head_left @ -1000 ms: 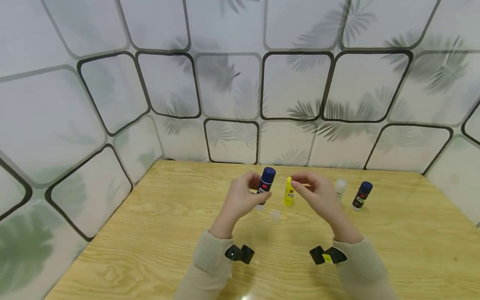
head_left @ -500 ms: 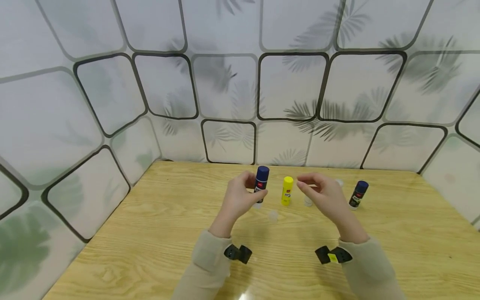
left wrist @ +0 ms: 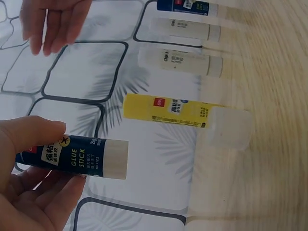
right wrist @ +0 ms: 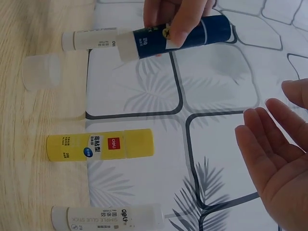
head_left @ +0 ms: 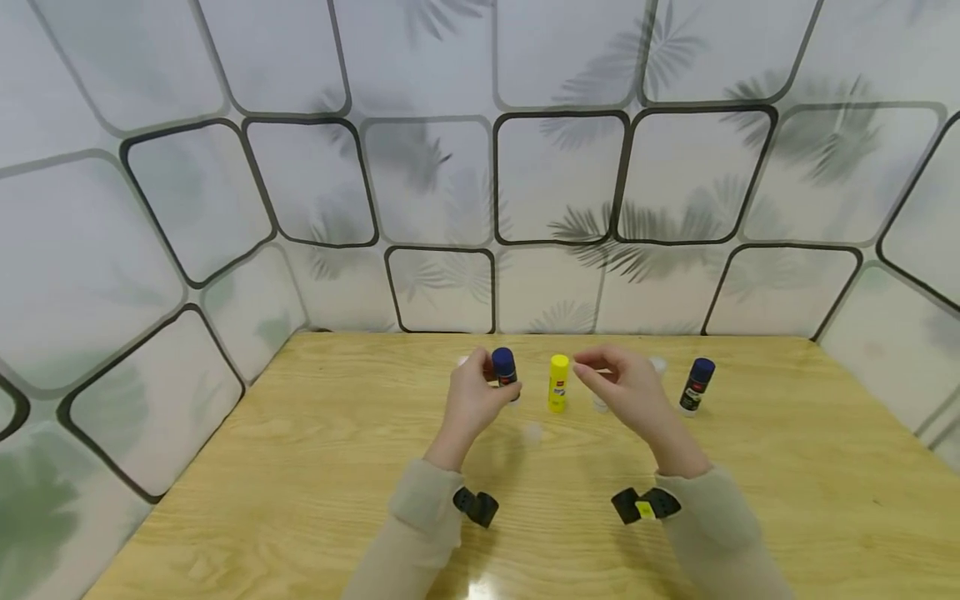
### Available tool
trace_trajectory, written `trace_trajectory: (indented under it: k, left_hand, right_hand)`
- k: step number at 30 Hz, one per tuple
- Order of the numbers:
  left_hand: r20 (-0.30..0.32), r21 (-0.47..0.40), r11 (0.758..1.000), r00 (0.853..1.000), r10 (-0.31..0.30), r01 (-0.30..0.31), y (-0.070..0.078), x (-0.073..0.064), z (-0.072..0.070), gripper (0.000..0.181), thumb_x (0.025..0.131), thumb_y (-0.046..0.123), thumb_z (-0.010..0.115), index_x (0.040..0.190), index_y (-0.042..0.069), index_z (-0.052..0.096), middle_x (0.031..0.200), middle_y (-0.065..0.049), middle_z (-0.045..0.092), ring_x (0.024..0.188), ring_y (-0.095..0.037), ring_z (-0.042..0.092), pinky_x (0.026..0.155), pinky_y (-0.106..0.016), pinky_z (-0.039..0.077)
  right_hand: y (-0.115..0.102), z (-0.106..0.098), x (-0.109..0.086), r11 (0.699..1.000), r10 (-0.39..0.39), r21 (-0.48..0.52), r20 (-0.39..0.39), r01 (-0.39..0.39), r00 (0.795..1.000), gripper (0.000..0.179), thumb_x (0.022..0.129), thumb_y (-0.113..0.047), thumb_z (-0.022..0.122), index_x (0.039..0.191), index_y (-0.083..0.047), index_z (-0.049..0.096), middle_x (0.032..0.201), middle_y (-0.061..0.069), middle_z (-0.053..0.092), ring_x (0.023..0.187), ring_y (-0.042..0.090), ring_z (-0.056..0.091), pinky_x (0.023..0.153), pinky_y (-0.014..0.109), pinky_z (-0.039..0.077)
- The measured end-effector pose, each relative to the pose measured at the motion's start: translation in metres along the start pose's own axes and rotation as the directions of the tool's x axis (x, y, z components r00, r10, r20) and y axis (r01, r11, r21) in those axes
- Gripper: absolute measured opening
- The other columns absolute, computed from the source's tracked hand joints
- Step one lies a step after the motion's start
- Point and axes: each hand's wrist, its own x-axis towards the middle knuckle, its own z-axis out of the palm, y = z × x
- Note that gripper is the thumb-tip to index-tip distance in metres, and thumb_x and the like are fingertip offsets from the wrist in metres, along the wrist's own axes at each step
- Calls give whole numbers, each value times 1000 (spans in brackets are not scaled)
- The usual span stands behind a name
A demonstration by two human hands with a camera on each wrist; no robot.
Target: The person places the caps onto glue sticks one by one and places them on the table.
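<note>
My left hand (head_left: 471, 396) grips a dark blue glue stick (left wrist: 79, 156) between thumb and fingers, pale base downward, slightly above the table. To its right a yellow glue stick (head_left: 558, 385) stands upright on the table. A translucent cap (right wrist: 41, 72) rests on the wood in front of these two. My right hand (head_left: 626, 393) hovers just right of the yellow stick, fingers loosely bent and holding nothing; in the right wrist view its palm (right wrist: 286, 154) shows bare. Behind that hand, two white glue sticks are partly hidden, one of them (left wrist: 183, 62) plainer in the left wrist view.
A second dark blue glue stick (head_left: 697, 386) stands farther right on the wooden table (head_left: 315, 467). Another white glue stick (right wrist: 89, 39) stands behind the left hand, mostly hidden in the head view. A leaf-patterned cloth wall (head_left: 442, 183) closes off the back and sides.
My right hand has drawn away from the yellow stick's top to its right. My left hand has carried the dark blue stick a little left and lower. The head view has shifted slightly.
</note>
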Motion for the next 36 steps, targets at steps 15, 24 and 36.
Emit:
trace_trajectory:
  k: [15, 24, 36]
  left_hand:
    - [-6, 179, 984, 1000, -24, 25, -23, 20, 19, 30, 67, 16, 78, 77, 6, 52, 82, -8, 59, 76, -22, 62, 60, -29, 49]
    - [33, 273, 961, 998, -56, 44, -34, 26, 24, 31, 65, 17, 79, 79, 6, 53, 77, -6, 58, 67, -17, 57, 59, -29, 47]
    - [127, 328, 945, 991, -43, -1, -41, 32, 30, 32, 67, 14, 77, 86, 1, 54, 80, -10, 60, 73, -23, 58, 64, -32, 48]
  right_hand:
    - [-2, 7, 2, 999, 3, 42, 3, -3, 1000, 24, 87, -15, 56, 103, 2, 60, 97, 12, 61, 88, 22, 57, 75, 35, 48]
    - [-3, 5, 1, 999, 4, 46, 11, -5, 1000, 20, 87, -16, 56, 100, -2, 61, 94, 8, 61, 85, 18, 57, 74, 33, 48]
    - [0, 2, -1, 1000, 0, 22, 5, 0, 1000, 18, 87, -16, 56, 100, -4, 62, 93, 5, 61, 84, 16, 58, 72, 30, 49]
